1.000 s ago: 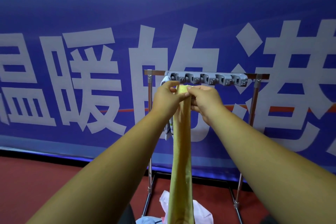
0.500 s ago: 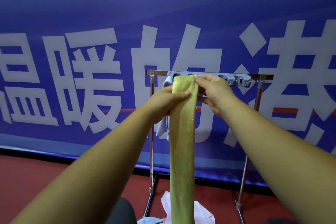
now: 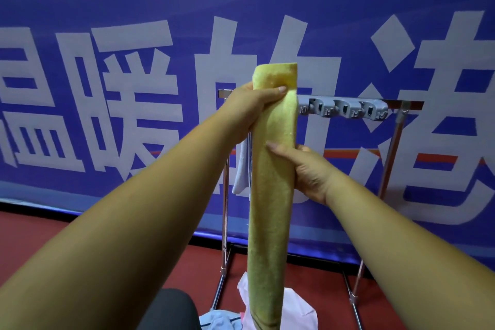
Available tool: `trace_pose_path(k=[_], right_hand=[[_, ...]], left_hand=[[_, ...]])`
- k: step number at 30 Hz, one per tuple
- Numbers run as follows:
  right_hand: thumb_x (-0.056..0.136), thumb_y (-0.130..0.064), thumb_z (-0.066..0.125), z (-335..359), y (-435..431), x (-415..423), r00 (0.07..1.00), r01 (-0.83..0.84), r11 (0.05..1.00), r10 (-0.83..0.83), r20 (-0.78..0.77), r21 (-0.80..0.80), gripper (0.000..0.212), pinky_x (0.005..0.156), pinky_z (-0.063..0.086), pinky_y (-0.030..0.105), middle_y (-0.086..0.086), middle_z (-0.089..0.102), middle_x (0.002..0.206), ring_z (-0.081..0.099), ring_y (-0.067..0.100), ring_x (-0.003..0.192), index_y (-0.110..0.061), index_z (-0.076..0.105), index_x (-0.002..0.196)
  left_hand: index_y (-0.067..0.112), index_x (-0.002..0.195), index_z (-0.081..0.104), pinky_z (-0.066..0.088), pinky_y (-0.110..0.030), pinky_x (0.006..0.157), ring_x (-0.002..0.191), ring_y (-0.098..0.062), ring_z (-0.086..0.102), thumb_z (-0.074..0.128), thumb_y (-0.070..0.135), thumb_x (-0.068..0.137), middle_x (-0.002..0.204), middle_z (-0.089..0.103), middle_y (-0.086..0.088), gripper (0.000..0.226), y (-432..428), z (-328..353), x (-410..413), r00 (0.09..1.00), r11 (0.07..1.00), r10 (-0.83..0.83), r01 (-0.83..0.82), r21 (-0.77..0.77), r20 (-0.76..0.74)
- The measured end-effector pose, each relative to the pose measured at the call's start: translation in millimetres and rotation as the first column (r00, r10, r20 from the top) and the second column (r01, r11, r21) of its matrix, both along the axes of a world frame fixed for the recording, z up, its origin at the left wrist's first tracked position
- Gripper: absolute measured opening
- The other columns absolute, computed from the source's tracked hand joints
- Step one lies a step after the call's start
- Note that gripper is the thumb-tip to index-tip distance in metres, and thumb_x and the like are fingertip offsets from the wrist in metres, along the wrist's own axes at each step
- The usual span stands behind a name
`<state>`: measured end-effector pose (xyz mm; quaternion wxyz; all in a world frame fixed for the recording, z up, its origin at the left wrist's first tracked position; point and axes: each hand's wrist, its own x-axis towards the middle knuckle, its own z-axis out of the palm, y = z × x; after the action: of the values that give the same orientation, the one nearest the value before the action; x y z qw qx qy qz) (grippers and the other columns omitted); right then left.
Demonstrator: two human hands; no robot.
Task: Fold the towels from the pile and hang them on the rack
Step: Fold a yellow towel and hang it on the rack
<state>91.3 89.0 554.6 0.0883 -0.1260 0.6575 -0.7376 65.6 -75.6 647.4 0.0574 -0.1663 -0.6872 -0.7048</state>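
Fingers of left hand and right hand grip yellow towel

Shows a yellow towel folded into a long narrow strip, upright, lower end out of view. Behind it, shows a chrome rack with a grey clip row running toward 3 o'clock and a pale grey towel hung at its 9 o'clock end. At 6 o'clock, low down, shows the pile of white and light-blue cloths.
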Motion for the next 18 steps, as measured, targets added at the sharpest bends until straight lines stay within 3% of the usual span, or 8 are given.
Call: trace_pose_path(k=[3, 5, 9, 12, 16, 18], right_hand=[[0.085, -0.036, 0.083, -11.5, 0.3, -11.8, 1.0, 0.004, 1.0, -0.004, 0.021, -0.02, 0.056, 0.09, 0.062, 0.046, 0.013, 0.08, 0.119, 0.078, 0.031, 0.109, -0.012, 0.069, 0.134], [0.089, -0.031, 0.081, -20.8, 3.5, -19.7, 0.998, -0.023, 1.0, 0.022, 0.052, 0.014, 0.049, 0.096, 0.061, 0.05, 0.015, 0.079, 0.122, 0.077, 0.033, 0.113, -0.011, 0.071, 0.132], [0.089, -0.03, 0.081, -41.6, 12.4, -33.2, 0.986, -0.112, 0.989, 0.098, 0.138, 0.101, 0.051, 0.106, 0.057, 0.052, 0.018, 0.078, 0.123, 0.075, 0.034, 0.116, -0.004, 0.072, 0.131], [0.085, -0.033, 0.083, -60.2, 16.3, -41.9, 0.983, -0.103, 0.989, 0.085, 0.163, 0.105, 0.057, 0.108, 0.056, 0.054, 0.019, 0.078, 0.123, 0.075, 0.035, 0.116, -0.002, 0.071, 0.132], [0.091, -0.034, 0.079, -87.1, 17.3, -51.9, 0.975, -0.009, 1.0, 0.004, 0.221, 0.022, 0.054, 0.107, 0.057, 0.053, 0.018, 0.077, 0.125, 0.074, 0.035, 0.118, -0.004, 0.07, 0.135], [0.097, -0.032, 0.075, -98.0, 15.3, -57.4, 0.964, 0.055, 0.997, -0.039, 0.264, -0.053, 0.045, 0.101, 0.06, 0.049, 0.018, 0.077, 0.124, 0.075, 0.034, 0.117, -0.006, 0.07, 0.134]], left_hand=[[0.011, 0.122, 0.071, 0.065, -0.049, 0.089, 0.097, -0.029, 0.08, 0.084, 0.028, 0.09, 0.107, 0.081, -0.011, 0.04, -3.4, -6.8, -19.8, 0.999, 0.999, 0.049, -0.048, -0.02, 0.023], [0.012, 0.123, 0.07, 0.064, -0.051, 0.091, 0.098, -0.029, 0.08, 0.087, 0.032, 0.087, 0.108, 0.081, -0.01, 0.045, -4.6, -13.5, -32.9, 0.996, 0.996, 0.08, -0.079, -0.031, 0.042], [0.01, 0.123, 0.072, 0.063, -0.053, 0.093, 0.098, -0.031, 0.079, 0.094, 0.044, 0.072, 0.109, 0.08, -0.009, 0.066, -0.8, -31.7, -58.4, 0.981, 0.985, 0.167, -0.163, -0.05, 0.096], [0.008, 0.127, 0.067, 0.064, -0.05, 0.091, 0.1, -0.03, 0.077, 0.095, 0.053, 0.067, 0.112, 0.078, -0.01, 0.08, 5.0, -49.2, -73.6, 0.971, 0.971, 0.206, -0.186, -0.15, 0.124], [0.001, 0.114, 0.069, 0.067, -0.042, 0.085, 0.086, -0.021, 0.076, 0.076, 0.055, 0.093, 0.097, 0.075, -0.009, 0.058, 20.0, -79.0, -82.4, 0.975, 0.924, 0.2, -0.156, -0.35, 0.094], [0.004, 0.108, 0.072, 0.066, -0.044, 0.089, 0.082, -0.021, 0.077, 0.066, 0.048, 0.103, 0.094, 0.078, -0.003, 0.045, 21.9, -97.8, -84.6, 0.979, 0.917, 0.191, -0.153, -0.367, 0.07]])
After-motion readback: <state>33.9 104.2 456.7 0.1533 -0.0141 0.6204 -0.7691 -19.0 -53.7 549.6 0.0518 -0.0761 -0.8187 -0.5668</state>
